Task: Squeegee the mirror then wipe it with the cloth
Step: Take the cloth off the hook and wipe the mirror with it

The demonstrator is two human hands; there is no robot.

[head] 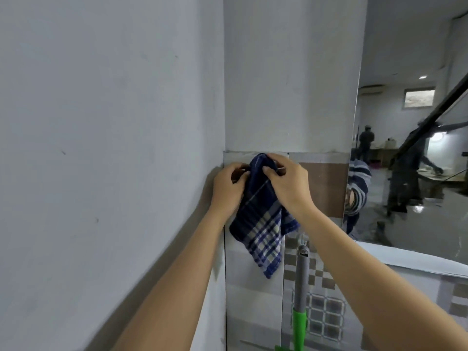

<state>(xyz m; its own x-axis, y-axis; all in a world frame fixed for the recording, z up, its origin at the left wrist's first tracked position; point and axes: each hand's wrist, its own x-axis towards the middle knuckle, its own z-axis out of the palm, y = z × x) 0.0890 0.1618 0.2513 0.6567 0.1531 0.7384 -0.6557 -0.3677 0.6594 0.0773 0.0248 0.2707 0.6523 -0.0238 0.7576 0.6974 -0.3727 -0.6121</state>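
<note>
- Both hands are up at the top of the tiled wall strip, just left of the mirror (410,173), and both are busy with the blue plaid cloth (263,224).
- The left hand (229,188) pinches the cloth's upper fold from the left; the right hand (288,183) grips the same bunched top from the right, fingers curled over it. Neither is loose.
- The cloth hangs down from that pinch in a point, so it looks held at a hook or nail on the tile; I cannot tell whether it is going on or coming off.
- The squeegee (301,287), grey shaft with a green grip, hangs from its own hook below the right wrist, close to the mirror's lower left corner, untouched.
- With the squeegee parked, my guess is the squeegee pass is done.
</note>
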